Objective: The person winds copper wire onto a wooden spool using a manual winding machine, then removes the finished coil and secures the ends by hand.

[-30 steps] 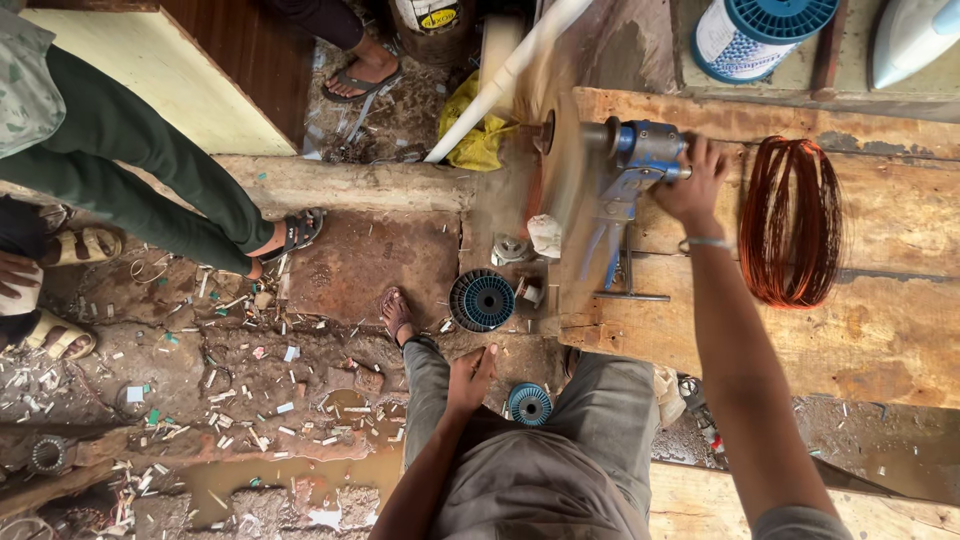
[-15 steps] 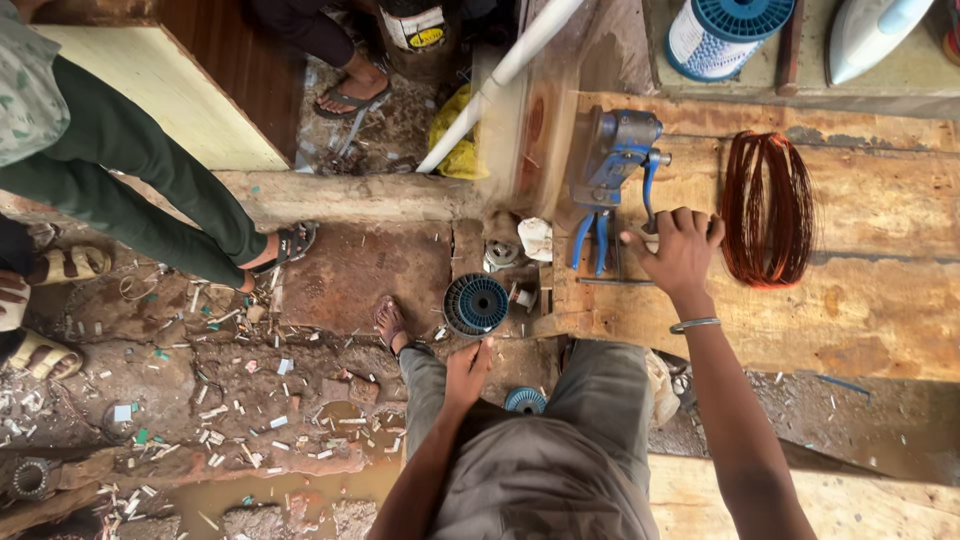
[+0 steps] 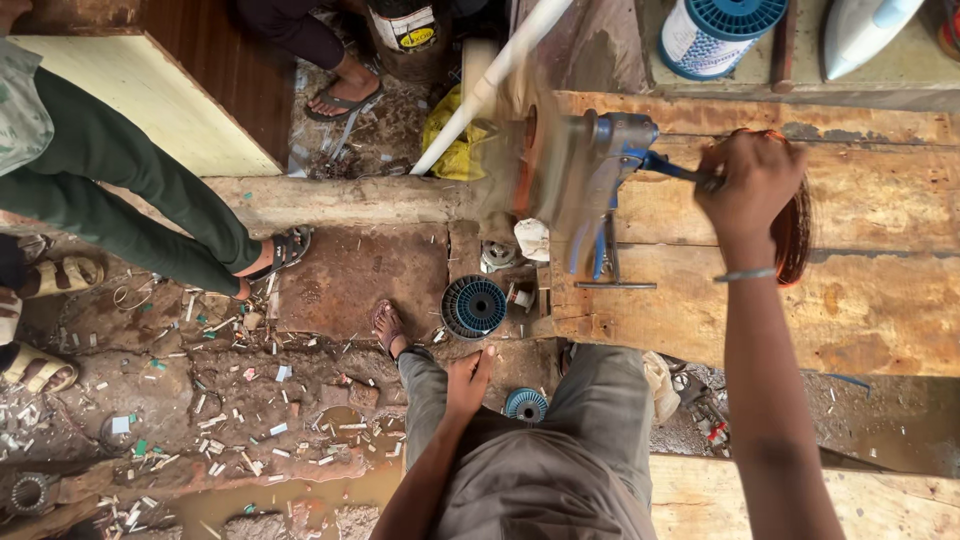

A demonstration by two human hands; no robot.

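My right hand [image 3: 752, 182] is closed on the crank handle of a blue hand-cranked winding machine [image 3: 612, 190] fixed to a worn wooden bench [image 3: 800, 310]. The machine's wheel end is blurred with motion. A coil of copper wire [image 3: 796, 230] lies on the bench, mostly hidden behind my right hand. My left hand [image 3: 468, 380] rests flat on my left knee, holding nothing. A blue empty spool [image 3: 475, 306] lies on the ground just in front of that knee, near my sandalled foot [image 3: 388, 328].
Another person in green trousers [image 3: 120, 200] and sandals stands at the left; a third person's foot [image 3: 340, 95] shows at the top. A white pipe [image 3: 495, 75] leans across the bench edge. A large blue spool [image 3: 722, 35] sits at the back. Debris and muddy water cover the ground.
My right hand has swung the crank handle round, from low near the bench front up and to the right. The wheel now blurs. My left hand stays on the knee.
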